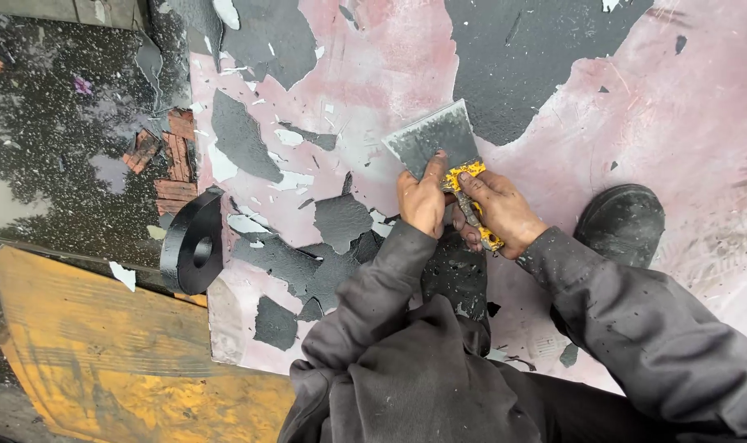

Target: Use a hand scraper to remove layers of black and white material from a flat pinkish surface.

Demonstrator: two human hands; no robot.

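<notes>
Head view: both hands are on a wide-bladed scraper (444,146), which sits near the middle of the frame on a pink panel (373,74) lying flat. The left hand (422,201) is curled over the base of the blade, fingers pressing down on the metal. The right hand (500,212) is closed firmly round the worn yellow handle (465,174), just beside the left hand and touching it. The blade's front edge lies against a large patch of grey coating (521,57); loose grey flakes (340,220) lie scattered to the left of the hands. Both sleeves are dark grey and speckled with chips. A black boot (623,221) stands on the panel to the right. A black ring-shaped part (191,244) rests at the panel's left edge, above an orange board (102,344).
</notes>
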